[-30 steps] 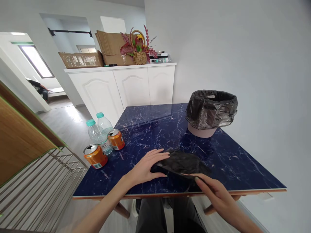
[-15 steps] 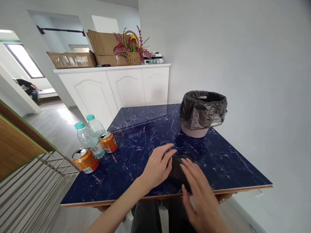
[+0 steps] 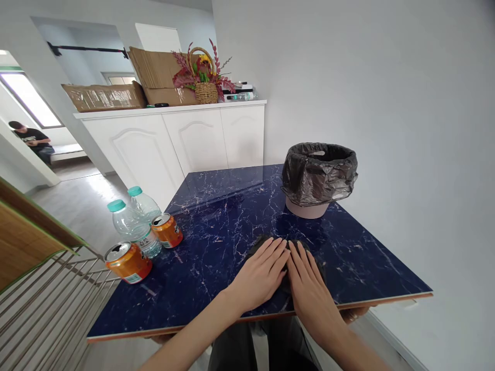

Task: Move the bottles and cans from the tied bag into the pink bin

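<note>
Black plastic bag (image 3: 260, 243) is lying crumpled and low on the table (image 3: 209, 268), near the middle of its near edge, with dark, thin, wrinkled film showing around the hands covering it. No print is showing on the visible parts of the film. On the cans and bottles by the table's left edge, some writing is showing: the front water bottle (image 3: 127, 224) is wearing a clear label with dark Chinese characters, too small to read surely, while the nearer orange can (image 3: 131, 264) and the farther orange can (image 3: 167, 233) are carrying pale panels and partial lettering, the brand turned too far to make out. A second water bottle (image 3: 146, 207), also with a turquoise cap, is standing just behind.

Left hand (image 3: 258, 277) and right hand (image 3: 310, 291) are both lying palm down over the bag, flattened, fingers straight and close together, gripping nothing; their fingertips are almost meeting over its middle. Film is peeking out beyond both hands' outer sides. Toward the table's far right corner, a pale pink bin (image 3: 307, 210) is standing upright, a black liner (image 3: 317, 178) folding down over its rim.
</note>
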`<state>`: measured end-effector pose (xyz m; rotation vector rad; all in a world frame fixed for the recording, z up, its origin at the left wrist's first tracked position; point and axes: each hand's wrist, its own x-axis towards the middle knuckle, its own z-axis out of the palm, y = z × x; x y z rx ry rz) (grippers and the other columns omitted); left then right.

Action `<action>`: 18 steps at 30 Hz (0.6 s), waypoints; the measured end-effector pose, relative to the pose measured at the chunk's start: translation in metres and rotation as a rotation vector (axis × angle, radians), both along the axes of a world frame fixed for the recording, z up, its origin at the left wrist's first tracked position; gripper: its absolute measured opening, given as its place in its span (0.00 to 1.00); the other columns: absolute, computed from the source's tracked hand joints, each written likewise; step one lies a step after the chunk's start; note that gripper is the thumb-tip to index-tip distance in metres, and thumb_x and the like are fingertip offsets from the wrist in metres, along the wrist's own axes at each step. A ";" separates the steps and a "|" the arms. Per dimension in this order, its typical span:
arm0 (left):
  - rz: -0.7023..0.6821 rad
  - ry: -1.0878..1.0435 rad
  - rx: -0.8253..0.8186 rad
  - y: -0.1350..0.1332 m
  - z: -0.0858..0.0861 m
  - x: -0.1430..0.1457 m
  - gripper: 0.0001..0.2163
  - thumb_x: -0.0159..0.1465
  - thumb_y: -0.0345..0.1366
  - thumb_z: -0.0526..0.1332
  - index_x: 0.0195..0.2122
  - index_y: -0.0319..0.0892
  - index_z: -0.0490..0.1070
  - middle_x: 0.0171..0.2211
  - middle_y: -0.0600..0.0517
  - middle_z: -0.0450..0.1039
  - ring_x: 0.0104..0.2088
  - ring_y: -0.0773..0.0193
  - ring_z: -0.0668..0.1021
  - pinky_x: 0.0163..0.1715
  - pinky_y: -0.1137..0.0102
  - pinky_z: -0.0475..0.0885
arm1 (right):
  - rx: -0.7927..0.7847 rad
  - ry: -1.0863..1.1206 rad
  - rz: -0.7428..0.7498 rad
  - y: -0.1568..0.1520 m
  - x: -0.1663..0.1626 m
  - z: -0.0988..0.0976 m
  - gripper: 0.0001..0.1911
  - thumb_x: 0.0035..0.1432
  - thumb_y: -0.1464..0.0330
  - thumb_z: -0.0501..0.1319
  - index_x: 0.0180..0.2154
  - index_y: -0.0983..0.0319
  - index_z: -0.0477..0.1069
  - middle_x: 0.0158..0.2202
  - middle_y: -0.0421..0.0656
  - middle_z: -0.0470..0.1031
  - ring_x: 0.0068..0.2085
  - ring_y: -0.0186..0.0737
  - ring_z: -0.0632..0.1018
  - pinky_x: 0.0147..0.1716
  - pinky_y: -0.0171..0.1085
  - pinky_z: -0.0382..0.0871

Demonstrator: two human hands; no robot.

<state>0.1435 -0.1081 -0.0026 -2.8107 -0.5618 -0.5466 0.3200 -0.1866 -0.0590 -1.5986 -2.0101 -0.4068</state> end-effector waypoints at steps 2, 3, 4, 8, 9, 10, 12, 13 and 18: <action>0.037 0.053 -0.110 0.003 -0.005 -0.001 0.29 0.80 0.43 0.49 0.77 0.34 0.50 0.76 0.39 0.56 0.77 0.49 0.56 0.77 0.52 0.56 | -0.014 0.000 -0.014 0.004 0.002 -0.006 0.44 0.72 0.76 0.46 0.78 0.62 0.23 0.79 0.54 0.43 0.78 0.60 0.52 0.71 0.64 0.63; 0.060 0.074 -0.162 0.006 -0.007 -0.003 0.30 0.80 0.45 0.48 0.78 0.36 0.48 0.76 0.40 0.55 0.77 0.49 0.56 0.77 0.52 0.56 | -0.022 -0.001 -0.024 0.005 0.003 -0.009 0.42 0.75 0.72 0.47 0.79 0.61 0.23 0.79 0.53 0.44 0.77 0.61 0.53 0.70 0.64 0.64; 0.079 0.089 -0.206 0.008 -0.010 -0.005 0.30 0.80 0.47 0.47 0.79 0.39 0.46 0.76 0.41 0.54 0.77 0.50 0.56 0.77 0.52 0.55 | -0.035 -0.004 -0.032 0.006 0.005 -0.012 0.42 0.76 0.68 0.48 0.79 0.61 0.24 0.79 0.53 0.46 0.77 0.61 0.54 0.70 0.64 0.65; 0.107 0.107 -0.307 0.016 -0.017 -0.015 0.30 0.81 0.48 0.45 0.80 0.43 0.42 0.78 0.45 0.49 0.78 0.52 0.51 0.78 0.52 0.49 | -0.080 -0.034 -0.005 0.004 0.015 -0.020 0.41 0.78 0.61 0.48 0.79 0.61 0.25 0.78 0.53 0.52 0.76 0.58 0.59 0.71 0.62 0.63; 0.107 0.107 -0.319 0.017 -0.018 -0.016 0.30 0.81 0.48 0.44 0.80 0.44 0.41 0.78 0.46 0.48 0.78 0.52 0.50 0.78 0.52 0.48 | -0.086 -0.041 0.005 0.003 0.017 -0.020 0.41 0.78 0.61 0.48 0.79 0.61 0.25 0.78 0.53 0.53 0.76 0.57 0.60 0.71 0.62 0.63; 0.108 0.107 -0.329 0.018 -0.018 -0.018 0.30 0.81 0.48 0.44 0.80 0.45 0.40 0.79 0.46 0.47 0.78 0.52 0.50 0.78 0.51 0.48 | -0.087 -0.044 0.011 0.003 0.019 -0.020 0.41 0.78 0.61 0.48 0.79 0.61 0.25 0.78 0.53 0.53 0.76 0.57 0.60 0.71 0.61 0.62; 0.109 0.104 -0.343 0.019 -0.020 -0.019 0.31 0.81 0.49 0.44 0.80 0.46 0.38 0.79 0.46 0.46 0.78 0.52 0.50 0.78 0.50 0.47 | -0.088 -0.043 0.014 0.002 0.021 -0.020 0.41 0.78 0.62 0.48 0.79 0.61 0.26 0.78 0.53 0.53 0.76 0.57 0.60 0.71 0.61 0.62; 0.110 0.103 -0.350 0.019 -0.021 -0.019 0.31 0.81 0.49 0.44 0.80 0.46 0.38 0.79 0.46 0.46 0.78 0.52 0.50 0.78 0.50 0.47 | -0.089 -0.040 0.012 0.002 0.021 -0.021 0.40 0.79 0.61 0.48 0.79 0.62 0.26 0.78 0.53 0.53 0.76 0.57 0.61 0.71 0.61 0.62; 0.099 0.085 -0.345 0.021 -0.024 -0.022 0.31 0.80 0.50 0.44 0.80 0.46 0.40 0.78 0.46 0.48 0.78 0.53 0.51 0.78 0.50 0.46 | -0.095 -0.032 -0.003 0.004 0.021 -0.025 0.39 0.79 0.60 0.47 0.79 0.62 0.30 0.77 0.52 0.55 0.76 0.56 0.61 0.72 0.60 0.62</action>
